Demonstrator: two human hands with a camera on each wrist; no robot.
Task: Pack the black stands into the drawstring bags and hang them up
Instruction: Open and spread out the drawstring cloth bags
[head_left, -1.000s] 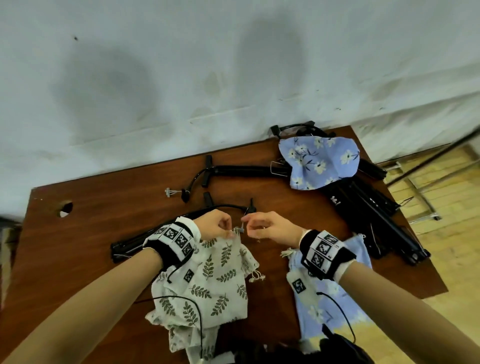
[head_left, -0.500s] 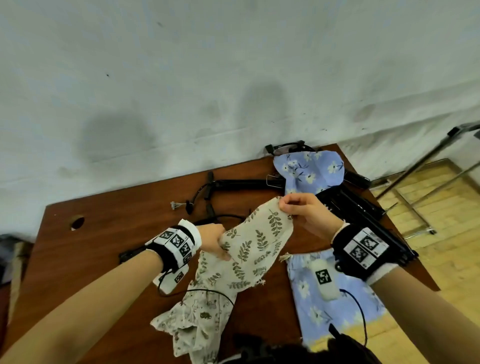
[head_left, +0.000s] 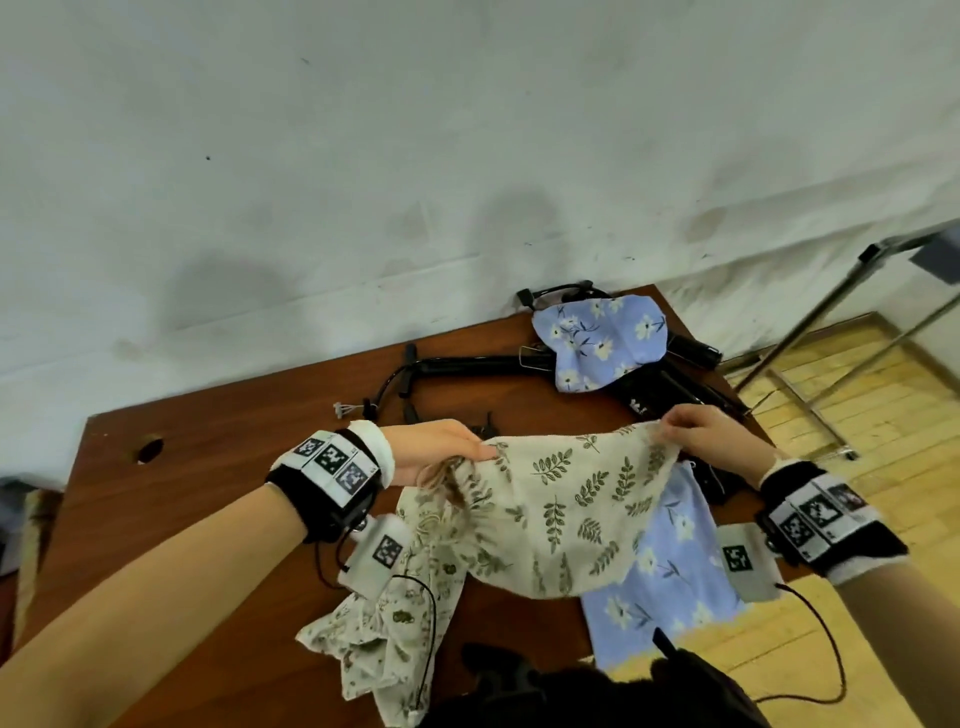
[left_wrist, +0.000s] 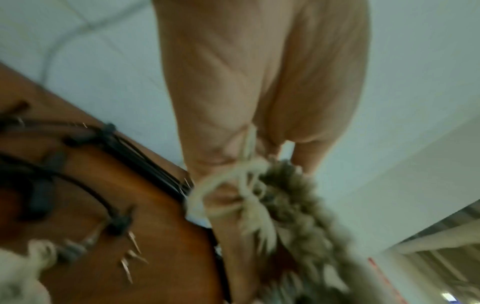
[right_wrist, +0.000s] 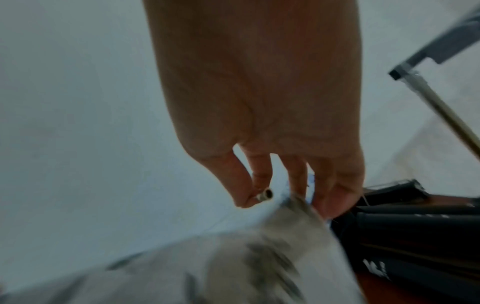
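Note:
A cream leaf-print drawstring bag (head_left: 561, 499) hangs stretched between my hands above the brown table (head_left: 197, 467). My left hand (head_left: 441, 447) grips its gathered mouth and cord (left_wrist: 249, 185). My right hand (head_left: 696, 431) pinches the bag's far edge (right_wrist: 298, 207), lifted over the table's right side. Folded black stands (head_left: 670, 395) lie at the back right, one partly under a blue floral bag (head_left: 602, 338). A thinner black stand with a cable (head_left: 467, 366) lies behind the hands. Another blue floral bag (head_left: 670, 566) lies flat under the leaf bag.
A second leaf-print cloth (head_left: 384, 639) droops off the table's front edge. A round hole (head_left: 150, 449) sits in the table's left part. A metal rack (head_left: 841, 306) stands on the wooden floor at right. White wall behind.
The hands have moved apart and upward, spreading the leaf bag wide; one second ago they met at its cord near the table. The right hand has travelled right.

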